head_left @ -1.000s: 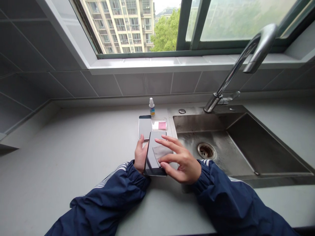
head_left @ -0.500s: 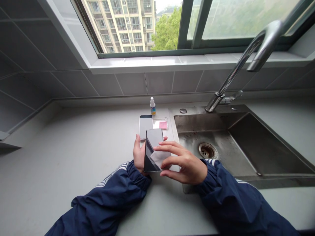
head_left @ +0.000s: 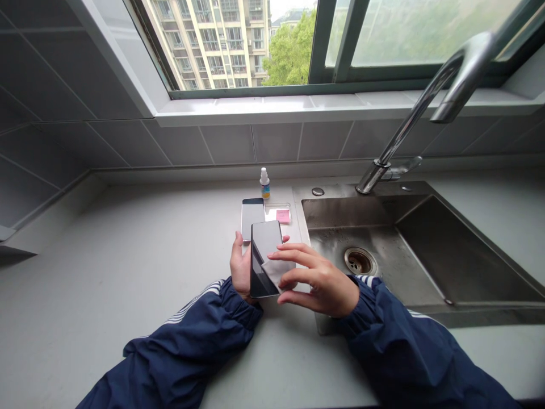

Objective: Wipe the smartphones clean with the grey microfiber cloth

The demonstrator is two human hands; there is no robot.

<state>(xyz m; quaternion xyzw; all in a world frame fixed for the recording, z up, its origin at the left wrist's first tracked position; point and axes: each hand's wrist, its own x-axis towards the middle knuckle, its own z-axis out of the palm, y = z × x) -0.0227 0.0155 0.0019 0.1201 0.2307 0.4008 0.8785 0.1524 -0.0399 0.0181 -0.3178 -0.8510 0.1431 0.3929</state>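
Note:
My left hand (head_left: 240, 268) grips a black phone (head_left: 263, 250) by its left edge, holding it tilted above the counter with the dark screen facing up. My right hand (head_left: 317, 281) presses a small pale cloth (head_left: 276, 270) against the lower part of the screen, thumb and fingers pinched round the cloth. A second phone (head_left: 252, 216) lies flat on the counter just beyond. Beside it rests a clear packet with a pink tab (head_left: 281, 215), and a small spray bottle (head_left: 264, 184) stands behind them.
A steel sink (head_left: 426, 250) with a drain (head_left: 360, 261) lies right of my hands, its tall tap (head_left: 421, 96) arching overhead. The grey counter (head_left: 128, 255) stretches left to a tiled wall. A window sill runs along the back.
The held phone has shifted slightly left and stands a bit steeper. My right hand has curled in, bunching the cloth lower on the screen.

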